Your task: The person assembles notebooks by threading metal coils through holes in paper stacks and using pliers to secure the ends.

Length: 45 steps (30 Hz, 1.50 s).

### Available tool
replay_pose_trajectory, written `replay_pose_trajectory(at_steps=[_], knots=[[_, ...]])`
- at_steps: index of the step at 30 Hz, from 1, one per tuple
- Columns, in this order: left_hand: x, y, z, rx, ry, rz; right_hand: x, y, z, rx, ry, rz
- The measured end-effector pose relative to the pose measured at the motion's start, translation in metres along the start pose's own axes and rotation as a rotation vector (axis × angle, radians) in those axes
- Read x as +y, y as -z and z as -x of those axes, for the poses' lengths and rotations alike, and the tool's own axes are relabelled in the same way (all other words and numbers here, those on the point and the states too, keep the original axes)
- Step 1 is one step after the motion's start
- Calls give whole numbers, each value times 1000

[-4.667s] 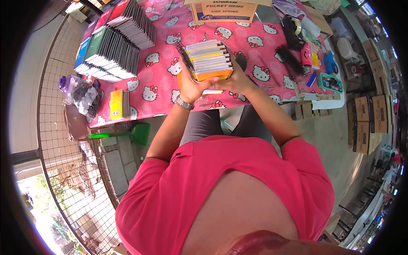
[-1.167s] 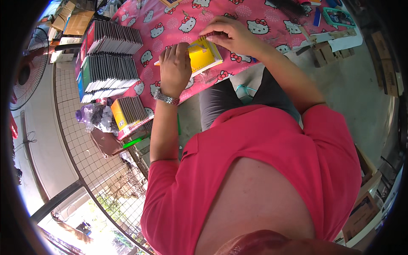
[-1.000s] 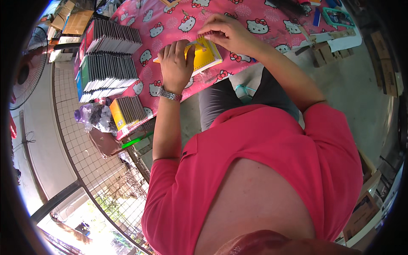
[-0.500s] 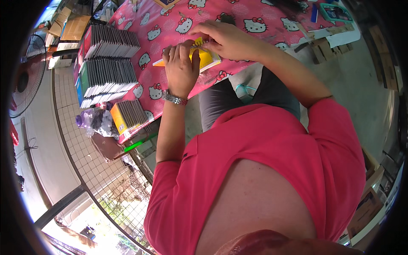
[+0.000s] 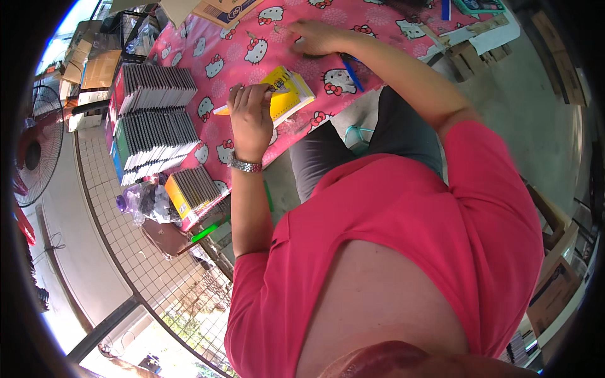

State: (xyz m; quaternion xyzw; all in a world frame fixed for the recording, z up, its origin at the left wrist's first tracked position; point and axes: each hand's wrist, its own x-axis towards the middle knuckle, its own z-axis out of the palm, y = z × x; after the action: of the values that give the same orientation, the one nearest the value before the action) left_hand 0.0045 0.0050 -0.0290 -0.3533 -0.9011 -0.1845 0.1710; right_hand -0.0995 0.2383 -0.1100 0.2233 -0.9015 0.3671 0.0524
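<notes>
A yellow-covered notebook with white pages lies at an angle near the front edge of the table. My left hand, with a metal watch on its wrist, is closed over the notebook's left part, fingers bent and thumb against the cover. My right hand is away from the notebook, farther back over the tablecloth. Its fingers are smeared by motion, and whether they hold anything does not show. A thin blue strip-like object lies right of the notebook.
Tall stacks of spiral-bound notebooks stand along the table's left side, with a smaller yellow-covered stack nearer me. A pink patterned tablecloth covers the table. A cardboard box sits at the back, a fan at far left.
My right hand has left the notebook and moved back across the table. The left hand stays on the notebook, which shows more of its yellow cover. The blue strip has come into view.
</notes>
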Motion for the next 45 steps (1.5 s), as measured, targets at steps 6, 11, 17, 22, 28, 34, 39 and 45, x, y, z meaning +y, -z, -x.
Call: replay_pose_trajectory(at_steps=[6, 11, 17, 22, 28, 34, 39, 45], knots=[[3, -2, 11, 124, 150, -312, 27, -18, 2, -385, -54, 382], [-4, -8, 15, 86, 205, -115, -50, 36, 5, -591, 91, -1159], [3, -12, 11, 107, 235, -123, -66, 57, 10, -649, 4, -871], [-4, -11, 6, 132, 197, -64, -61, 51, 3, -649, -2, -963], [-6, -9, 8, 91, 241, -22, -75, 57, -3, -668, -13, -618], [-4, -8, 8, 135, 237, 0, -68, 46, -5, -680, 4, -928], [-9, -3, 5, 141, 224, 54, -81, 49, -20, -783, -2, -569], [-28, 11, 11, 104, 263, 100, -82, 38, -30, -775, 62, -1150]])
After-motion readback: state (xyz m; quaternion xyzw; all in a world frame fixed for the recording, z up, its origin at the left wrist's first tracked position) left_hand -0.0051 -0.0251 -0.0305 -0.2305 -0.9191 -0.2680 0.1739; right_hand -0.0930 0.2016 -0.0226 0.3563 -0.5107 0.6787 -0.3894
